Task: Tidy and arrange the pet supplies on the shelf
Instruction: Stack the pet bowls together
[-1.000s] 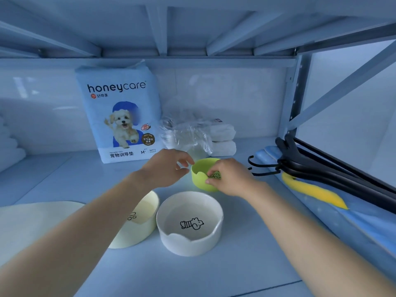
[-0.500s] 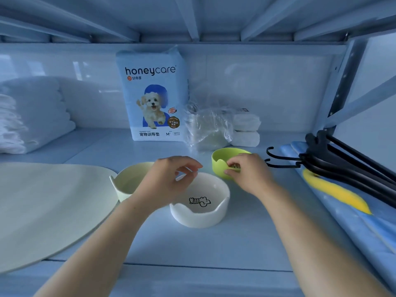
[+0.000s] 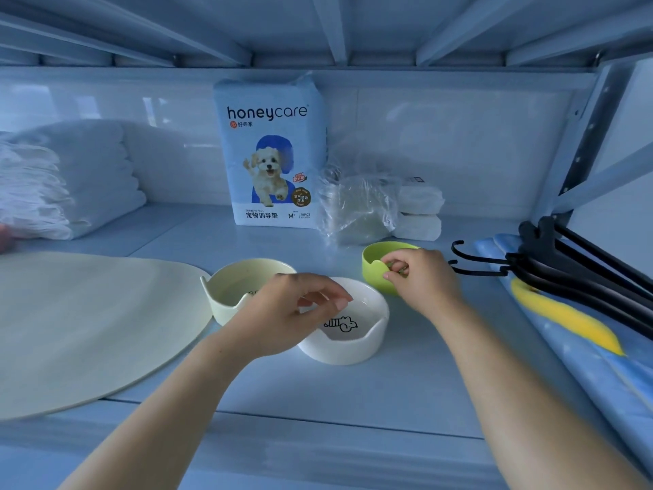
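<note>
Right hand (image 3: 420, 281): grip pinches the near rim of the green bowl (image 3: 376, 268), fingertips inside, thumb outside. The bowl sits on the shelf (image 3: 388, 394) right of centre, between the clear plastic bag (image 3: 357, 206) toward the back edge and the white bowl (image 3: 353, 344) toward the front edge. Same pinch as a second ago, and the bowl seems unmoved. Changed: left hand (image 3: 293, 313) has left the green bowl's side and now hovers over the white bowl, grip loosely curled, narrow, holding nothing; can't tell if fingertips touch the rim. Pale yellow bowl (image 3: 240, 288) is just left of the white one, beside the cream mat (image 3: 88, 323) at the left front. Honeycare pack (image 3: 272, 153) is upright at the back, black hangers (image 3: 565, 263) at the right edge. Judgement: bowls are being grouped or nested, with green likely lifted next and the left hand steadying white; early-to-mid task.
</note>
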